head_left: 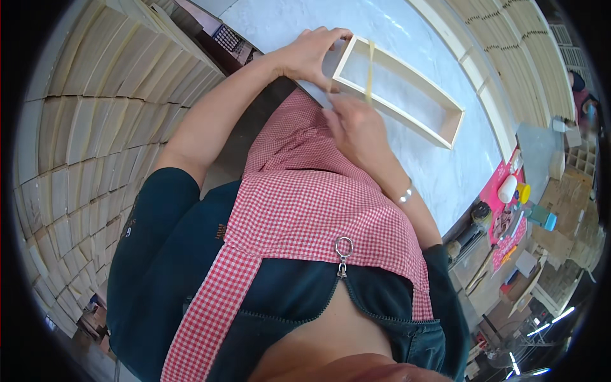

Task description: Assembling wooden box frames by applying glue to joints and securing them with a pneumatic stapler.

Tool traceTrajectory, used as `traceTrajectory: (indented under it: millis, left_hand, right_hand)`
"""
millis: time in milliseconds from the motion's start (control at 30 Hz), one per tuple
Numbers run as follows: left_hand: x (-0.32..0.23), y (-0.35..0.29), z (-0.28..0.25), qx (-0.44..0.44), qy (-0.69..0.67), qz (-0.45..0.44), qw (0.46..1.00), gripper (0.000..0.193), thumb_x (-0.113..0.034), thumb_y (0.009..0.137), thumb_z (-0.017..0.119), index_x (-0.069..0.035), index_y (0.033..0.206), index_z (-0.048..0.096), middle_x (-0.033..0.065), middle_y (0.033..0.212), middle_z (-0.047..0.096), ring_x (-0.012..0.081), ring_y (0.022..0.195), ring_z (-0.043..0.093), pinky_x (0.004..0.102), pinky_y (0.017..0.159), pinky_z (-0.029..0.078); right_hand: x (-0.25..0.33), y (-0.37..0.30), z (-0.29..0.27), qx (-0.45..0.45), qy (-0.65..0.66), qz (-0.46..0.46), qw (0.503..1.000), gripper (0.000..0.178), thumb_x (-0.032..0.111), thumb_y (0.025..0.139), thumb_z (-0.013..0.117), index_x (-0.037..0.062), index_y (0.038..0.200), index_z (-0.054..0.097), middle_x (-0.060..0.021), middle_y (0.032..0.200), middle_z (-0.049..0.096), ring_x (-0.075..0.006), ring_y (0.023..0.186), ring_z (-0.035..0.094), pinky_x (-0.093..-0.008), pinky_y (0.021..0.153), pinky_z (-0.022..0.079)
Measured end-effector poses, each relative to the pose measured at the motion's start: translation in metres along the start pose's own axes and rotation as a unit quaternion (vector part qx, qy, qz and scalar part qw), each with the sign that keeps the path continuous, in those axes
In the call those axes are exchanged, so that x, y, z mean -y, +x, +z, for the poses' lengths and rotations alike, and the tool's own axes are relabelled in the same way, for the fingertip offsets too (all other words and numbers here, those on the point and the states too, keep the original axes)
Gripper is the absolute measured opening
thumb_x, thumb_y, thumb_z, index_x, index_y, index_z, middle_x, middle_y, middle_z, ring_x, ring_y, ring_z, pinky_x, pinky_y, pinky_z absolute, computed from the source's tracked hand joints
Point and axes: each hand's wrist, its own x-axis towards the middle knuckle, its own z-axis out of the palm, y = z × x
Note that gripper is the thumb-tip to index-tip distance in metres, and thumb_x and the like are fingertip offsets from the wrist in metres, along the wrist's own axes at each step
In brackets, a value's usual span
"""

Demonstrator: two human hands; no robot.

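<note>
A long, shallow frame of pale wood (pixel 407 116) lies at a slant on the white marbled tabletop (pixel 420 184). Its inside is the tabletop's colour, so whether it has a bottom I cannot tell. My left hand (pixel 312 56) spans its left end, fingers at the far corner and thumb by the near one. Across the frame, close to that end, runs a thin yellowish band (pixel 370 70). My right hand (pixel 359 124) is at the near side by the left corner, fingers curled in and slightly blurred. What they pinch, if anything, is hidden.
Tall stacks of pale wooden boards (pixel 83 121) rise on my left. More wooden pieces (pixel 509 57) line the table's far right side. At the right end are a pink sheet (pixel 493 191), a white roll (pixel 507 189), a yellow container (pixel 523 192) and a blue-topped container (pixel 542 218).
</note>
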Motion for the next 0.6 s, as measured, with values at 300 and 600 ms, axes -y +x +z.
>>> traceTrajectory:
  millis: [300,600]
  left_hand:
    - [0.003,-0.009,-0.005,0.013,-0.008,-0.015,1.0,0.104,-0.03,0.055,0.092,-0.008,0.146,0.045,0.0133,0.128,0.06,0.029,0.107,0.06,0.0416,0.101,0.045]
    - [-0.003,-0.009,-0.005,0.036,-0.043,-0.069,0.996,0.111,-0.021,0.051,0.091,-0.007,0.15,0.041,0.012,0.13,0.059,0.0292,0.113,0.054,0.04,0.104,0.041]
  right_hand:
    - [-0.104,-0.148,-0.134,-0.154,-0.152,0.242,0.946,0.025,0.0,0.09,0.065,0.0006,0.115,0.071,-0.0048,0.081,0.061,-0.0124,0.055,0.044,-0.026,0.054,0.041]
    - [-0.185,-0.112,-0.127,-0.036,0.015,0.228,0.973,0.054,-0.003,0.084,0.065,0.002,0.137,0.056,-0.0111,0.111,0.058,-0.0146,0.075,0.055,-0.0247,0.068,0.048]
